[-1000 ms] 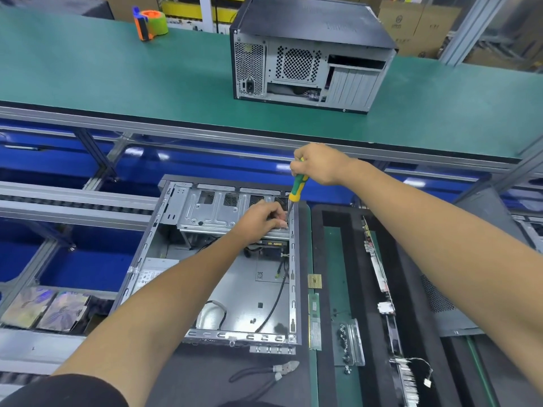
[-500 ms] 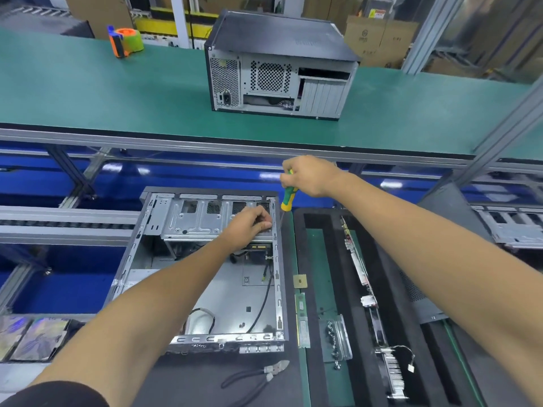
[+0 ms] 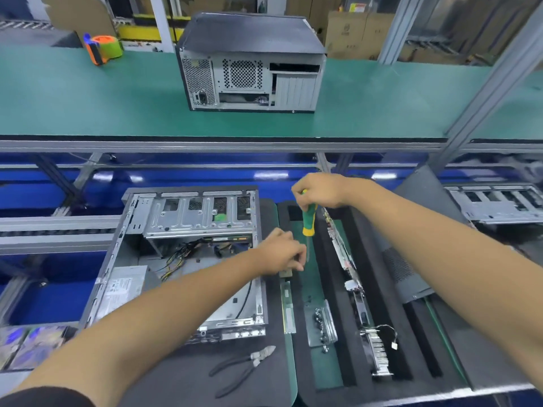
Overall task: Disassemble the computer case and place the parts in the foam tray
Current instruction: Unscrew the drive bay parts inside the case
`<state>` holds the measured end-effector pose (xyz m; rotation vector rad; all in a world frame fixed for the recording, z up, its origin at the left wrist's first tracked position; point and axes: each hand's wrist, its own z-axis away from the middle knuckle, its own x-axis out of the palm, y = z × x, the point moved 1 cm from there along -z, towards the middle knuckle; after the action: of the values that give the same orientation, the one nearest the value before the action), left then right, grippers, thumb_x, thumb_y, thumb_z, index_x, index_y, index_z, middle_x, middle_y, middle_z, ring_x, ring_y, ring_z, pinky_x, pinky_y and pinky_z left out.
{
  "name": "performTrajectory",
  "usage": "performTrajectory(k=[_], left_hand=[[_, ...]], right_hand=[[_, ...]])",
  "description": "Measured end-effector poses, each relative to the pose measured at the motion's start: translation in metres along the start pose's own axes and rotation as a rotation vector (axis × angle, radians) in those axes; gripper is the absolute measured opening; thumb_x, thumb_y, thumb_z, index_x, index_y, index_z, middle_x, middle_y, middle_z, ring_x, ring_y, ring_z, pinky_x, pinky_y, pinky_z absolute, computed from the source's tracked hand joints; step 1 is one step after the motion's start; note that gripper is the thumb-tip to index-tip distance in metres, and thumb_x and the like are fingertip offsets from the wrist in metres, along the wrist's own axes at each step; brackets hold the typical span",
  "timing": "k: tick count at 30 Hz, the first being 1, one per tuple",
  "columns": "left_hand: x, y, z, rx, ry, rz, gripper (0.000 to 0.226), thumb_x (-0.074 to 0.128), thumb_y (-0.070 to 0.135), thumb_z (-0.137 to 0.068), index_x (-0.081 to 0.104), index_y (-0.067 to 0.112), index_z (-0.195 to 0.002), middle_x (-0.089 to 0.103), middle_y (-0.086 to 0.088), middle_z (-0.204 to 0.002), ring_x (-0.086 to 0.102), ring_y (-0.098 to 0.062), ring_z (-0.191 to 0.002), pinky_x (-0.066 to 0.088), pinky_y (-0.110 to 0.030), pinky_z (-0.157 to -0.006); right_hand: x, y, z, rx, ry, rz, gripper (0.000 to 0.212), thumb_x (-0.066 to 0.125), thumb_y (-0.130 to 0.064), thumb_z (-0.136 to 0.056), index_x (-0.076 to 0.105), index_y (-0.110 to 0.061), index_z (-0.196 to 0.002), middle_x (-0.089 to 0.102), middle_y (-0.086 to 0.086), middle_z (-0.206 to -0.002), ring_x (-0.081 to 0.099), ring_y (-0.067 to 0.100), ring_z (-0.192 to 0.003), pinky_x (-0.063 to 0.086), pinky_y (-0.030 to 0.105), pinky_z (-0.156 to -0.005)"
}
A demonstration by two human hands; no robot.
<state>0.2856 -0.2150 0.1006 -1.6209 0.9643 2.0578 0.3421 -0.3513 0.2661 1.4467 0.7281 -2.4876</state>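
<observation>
head view: computer case (image 3: 188,254) lies open, side panel off, cables exposed.

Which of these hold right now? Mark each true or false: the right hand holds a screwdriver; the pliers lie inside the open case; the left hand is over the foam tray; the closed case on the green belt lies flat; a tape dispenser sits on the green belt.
1. The right hand holds a screwdriver. True.
2. The pliers lie inside the open case. False: they lie on the dark mat in front of it.
3. The left hand is over the foam tray. True, at its left edge.
4. The closed case on the green belt lies flat. False: it stands upright.
5. A tape dispenser sits on the green belt. True.
</observation>
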Motion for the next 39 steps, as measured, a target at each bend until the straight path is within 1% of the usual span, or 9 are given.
performTrajectory(k=[9,14,18,23,27,30,34,37,39], left_hand=[[0.052,0.058,-0.027,-0.015,-0.316,-0.04,0.032,0.057,0.054,-0.099,0.073,0.03,-0.113,0.073,0.012,-0.106,0.051,-0.017,-0.11,0.031,-0.037,-0.102],[0.047,0.059,-0.031,-0.103,-0.279,-0.049,0.034,0.041,0.048,-0.108,0.068,0.032,-0.122,0.07,0.007,-0.103,0.053,-0.021,-0.107,0.03,-0.038,-0.099],[0.025,0.049,-0.021,-0.289,-0.098,0.331,0.025,0.044,0.026,-0.107,0.069,0.023,-0.103,0.072,0.009,-0.096,0.061,-0.017,-0.091,0.046,-0.036,-0.094],[-0.004,0.042,0.028,-0.457,0.284,0.903,0.031,0.038,0.004,-0.105,0.066,0.012,-0.115,0.074,-0.008,-0.088,0.061,-0.012,-0.072,0.052,-0.026,-0.068],[-0.019,0.026,0.084,-0.535,0.515,1.045,0.036,0.041,-0.004,-0.098,0.064,0.023,-0.096,0.074,-0.014,-0.099,0.064,-0.018,-0.083,0.05,-0.031,-0.072],[-0.018,0.014,0.129,-0.66,0.739,1.112,0.029,0.049,-0.004,-0.099,0.064,0.02,-0.097,0.073,0.005,-0.088,0.065,-0.005,-0.077,0.051,-0.028,-0.071],[-0.005,-0.004,0.181,-0.805,1.084,1.326,0.02,0.057,0.004,-0.102,0.06,0.012,-0.121,0.065,-0.01,-0.117,0.066,-0.017,-0.1,0.058,-0.029,-0.087],[-0.006,-0.014,0.203,-0.761,1.304,1.742,0.051,0.056,0.009,-0.105,0.033,0.006,-0.15,0.058,-0.013,-0.129,0.061,-0.024,-0.12,0.053,-0.035,-0.102],[-0.017,-0.019,0.217,-0.672,1.322,1.954,0.06,0.055,0.013,-0.106,0.021,0.003,-0.155,0.06,-0.016,-0.131,0.063,-0.028,-0.124,0.054,-0.039,-0.101]], right_hand=[[0.035,0.05,0.039,0.013,-0.081,-0.027,0.016,0.062,-0.021,-0.085,0.059,-0.02,-0.069,0.07,0.016,-0.094,0.054,0.024,-0.074,0.04,0.04,-0.067],[0.038,0.057,0.044,-0.023,-0.074,-0.043,0.015,0.063,-0.022,-0.085,0.06,-0.017,-0.072,0.071,0.01,-0.093,0.056,0.024,-0.076,0.041,0.041,-0.069],[0.028,0.045,0.039,-0.071,0.004,-0.067,0.015,0.062,-0.03,-0.084,0.059,-0.021,-0.072,0.071,0.005,-0.09,0.056,0.021,-0.074,0.047,0.045,-0.071],[0.01,0.001,0.018,-0.201,0.12,-0.171,0.017,0.061,-0.031,-0.085,0.06,-0.02,-0.073,0.072,0.007,-0.092,0.063,0.029,-0.086,0.051,0.051,-0.082],[0.012,-0.047,-0.009,-0.278,0.203,-0.197,0.02,0.062,-0.032,-0.089,0.06,-0.018,-0.075,0.069,0.01,-0.086,0.058,0.032,-0.077,0.047,0.047,-0.068],[0.027,-0.08,-0.02,-0.276,0.31,-0.27,0.02,0.058,-0.034,-0.088,0.055,-0.017,-0.078,0.059,0.004,-0.07,0.048,0.021,-0.062,0.036,0.037,-0.061],[0.07,-0.122,-0.021,-0.271,0.468,-0.486,0.022,0.052,-0.036,-0.085,0.054,-0.015,-0.085,0.064,0.009,-0.075,0.051,0.024,-0.064,0.038,0.038,-0.06],[0.111,-0.157,-0.019,-0.308,0.581,-0.64,0.011,0.052,-0.031,-0.087,0.053,-0.019,-0.087,0.064,0.002,-0.081,0.057,0.022,-0.073,0.045,0.043,-0.067],[0.14,-0.183,-0.02,-0.303,0.635,-0.705,0.01,0.056,-0.025,-0.086,0.054,-0.016,-0.09,0.062,0.002,-0.083,0.056,0.023,-0.075,0.047,0.046,-0.069]])
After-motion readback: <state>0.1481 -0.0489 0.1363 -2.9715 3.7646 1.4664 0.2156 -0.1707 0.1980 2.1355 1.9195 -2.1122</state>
